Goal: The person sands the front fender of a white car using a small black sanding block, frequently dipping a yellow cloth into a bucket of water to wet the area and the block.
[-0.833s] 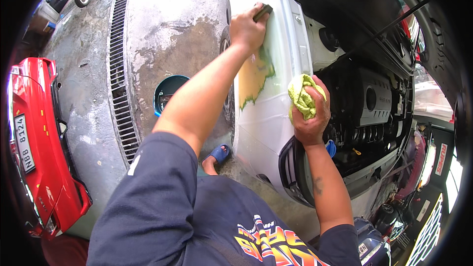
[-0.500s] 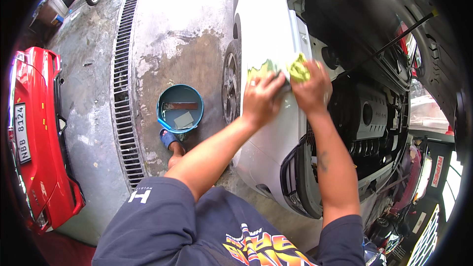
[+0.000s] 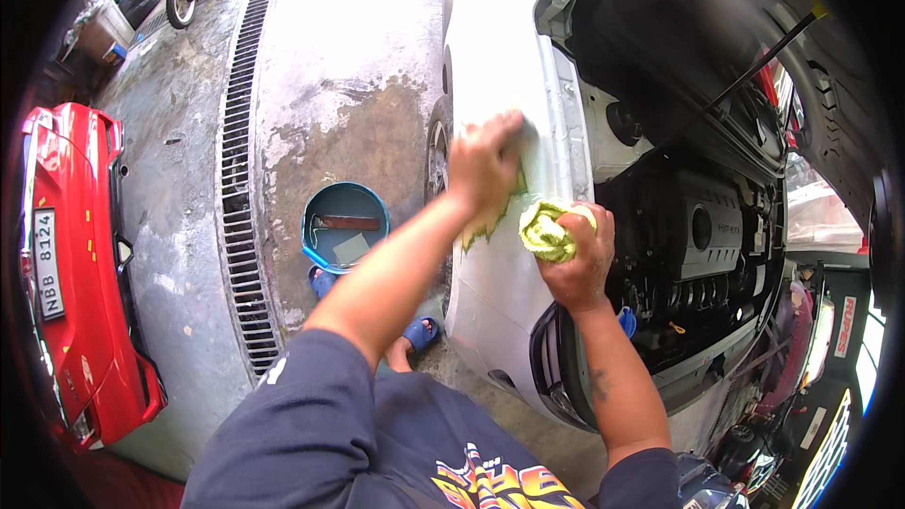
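My left hand point(image 3: 483, 165) is pressed to the white car fender point(image 3: 495, 297), its fingers closed over a dark grey pad point(image 3: 520, 136) that is partly hidden and smeared by motion. Below that hand, a jagged yellow-green patch point(image 3: 487, 229) shows on the paint. A bunched, wet-looking yellow-green cloth point(image 3: 550, 232) is gripped in my right hand point(image 3: 582, 259), near the fender's inner edge beside the engine bay. Some wetness shows on the panel around the cloth.
To the left stands a blue bucket point(image 3: 345, 190) holding a brown strip and a pale sheet. Beyond it run a floor grate point(image 3: 236, 146) and a red car bumper point(image 3: 94, 273). The open engine bay point(image 3: 698, 236) lies at right, with a hood prop rod point(image 3: 735, 85) across it.
My left hand has slid farther along the fender with the pad. My right hand has come nearer with the cloth, so the two hands are farther apart.
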`<action>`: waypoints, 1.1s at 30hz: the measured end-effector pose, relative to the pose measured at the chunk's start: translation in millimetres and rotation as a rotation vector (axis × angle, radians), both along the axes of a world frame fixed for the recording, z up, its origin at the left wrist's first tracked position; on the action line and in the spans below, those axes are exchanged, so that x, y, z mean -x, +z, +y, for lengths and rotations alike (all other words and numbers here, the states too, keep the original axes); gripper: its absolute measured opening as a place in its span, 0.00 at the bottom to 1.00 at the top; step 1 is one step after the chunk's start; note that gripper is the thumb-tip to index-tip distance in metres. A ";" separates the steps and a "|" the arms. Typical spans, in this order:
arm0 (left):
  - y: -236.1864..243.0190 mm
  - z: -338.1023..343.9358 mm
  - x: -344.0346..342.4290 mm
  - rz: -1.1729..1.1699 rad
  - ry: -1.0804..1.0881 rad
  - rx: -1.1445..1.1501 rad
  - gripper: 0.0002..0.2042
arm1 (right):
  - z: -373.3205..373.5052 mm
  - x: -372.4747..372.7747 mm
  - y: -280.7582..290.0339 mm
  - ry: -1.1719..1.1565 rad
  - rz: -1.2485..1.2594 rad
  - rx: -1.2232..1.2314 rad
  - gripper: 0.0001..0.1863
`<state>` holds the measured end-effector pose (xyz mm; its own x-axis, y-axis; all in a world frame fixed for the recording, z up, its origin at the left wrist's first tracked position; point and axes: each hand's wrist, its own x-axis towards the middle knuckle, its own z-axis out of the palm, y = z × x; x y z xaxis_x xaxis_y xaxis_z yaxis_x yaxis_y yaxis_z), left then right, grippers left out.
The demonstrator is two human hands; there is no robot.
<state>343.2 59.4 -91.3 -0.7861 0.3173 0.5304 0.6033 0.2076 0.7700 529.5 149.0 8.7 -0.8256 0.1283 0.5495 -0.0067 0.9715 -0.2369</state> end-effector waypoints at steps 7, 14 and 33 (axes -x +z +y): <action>10.2 4.6 30.1 -0.263 0.108 -0.012 0.19 | -5.3 10.5 -8.7 -0.002 0.035 0.082 0.24; 4.7 15.1 69.8 -0.220 0.076 0.083 0.19 | 2.8 12.5 -4.7 -0.009 0.048 0.093 0.23; -9.2 -18.3 -53.4 0.046 0.011 0.032 0.22 | 7.0 0.1 -3.5 -0.044 0.022 0.113 0.24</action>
